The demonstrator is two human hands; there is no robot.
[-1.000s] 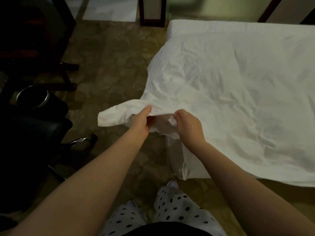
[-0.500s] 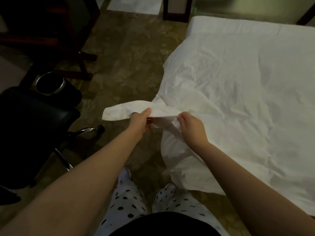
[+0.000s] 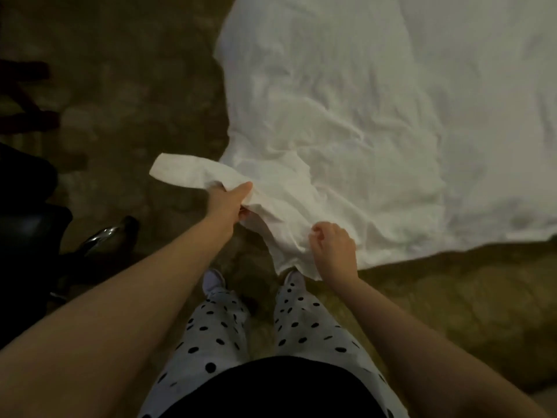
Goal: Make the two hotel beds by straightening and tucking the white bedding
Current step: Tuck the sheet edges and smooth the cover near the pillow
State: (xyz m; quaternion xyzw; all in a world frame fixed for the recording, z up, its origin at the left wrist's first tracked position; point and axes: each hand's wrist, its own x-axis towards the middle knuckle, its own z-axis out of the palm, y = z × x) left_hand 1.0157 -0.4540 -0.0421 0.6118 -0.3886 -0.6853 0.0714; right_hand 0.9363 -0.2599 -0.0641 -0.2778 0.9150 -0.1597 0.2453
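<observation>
While the left hand [image 3: 228, 201] grips the sheet [image 3: 361, 122] a little in from its corner [image 3: 177, 173], thumb on top and fingers curled beneath, the right hand [image 3: 333, 250] is curled at the hem nearer the body and appears to pinch a fold there. Between the two hands the cloth hangs bunched and slack, just above the feet [image 3: 214, 280]. Beyond them the sheet lies spread and heavily creased up and to the right, presumably over a bed that it hides, and its near edge droops to the carpet [image 3: 135, 95]. A dark chair [image 3: 27, 233] stands at the left. I judge this to be the straightening step at one corner, with tucking not yet begun. Next, both hands would need to pull evenly outward to take up the creases, then fold the corner down and under.
</observation>
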